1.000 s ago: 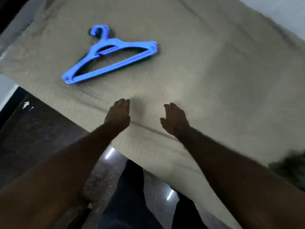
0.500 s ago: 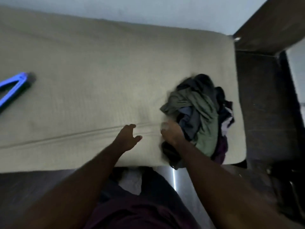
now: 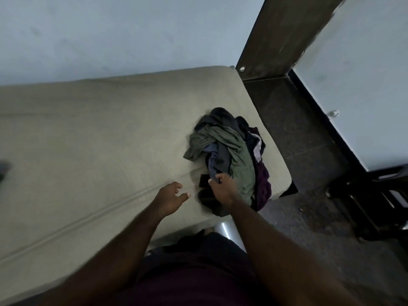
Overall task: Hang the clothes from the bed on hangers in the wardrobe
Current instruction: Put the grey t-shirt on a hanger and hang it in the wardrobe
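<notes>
A striped garment (image 3: 212,164) is pinched from the pile (image 3: 241,160) on the bed (image 3: 88,140) by the right hand (image 3: 223,188); the left hand (image 3: 169,196) is held open, empty. A clean lift is judged next.

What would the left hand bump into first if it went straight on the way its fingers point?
The left hand would probably meet the dark garment at the near edge of the clothes pile, which the right hand grips; depth is unclear.
</notes>
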